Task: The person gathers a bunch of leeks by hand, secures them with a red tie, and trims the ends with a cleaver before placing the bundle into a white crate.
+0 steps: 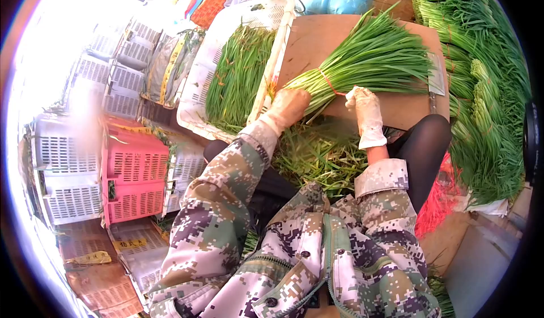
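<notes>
A bunch of garlic chives (377, 54) lies across the brown board (309, 34), leaves fanned to the upper right. A thin red tie (327, 81) rings its pale stems. My left hand (290, 107) is closed at the stem ends, on the board's left side; its fingertips are partly hidden. My right hand (362, 105), in a pale glove, is closed just below the bunch. The tie's end runs into its fingers. A flat metal piece (436, 74) sits at the board's right edge.
On the left stands a white basket (192, 100) of loose chives, with stacked crates (136, 170) beyond. Tied chive bunches (481, 91) pile up on the right. Red strings (439, 199) hang by my right knee. Leaf trimmings (323, 159) lie between my legs.
</notes>
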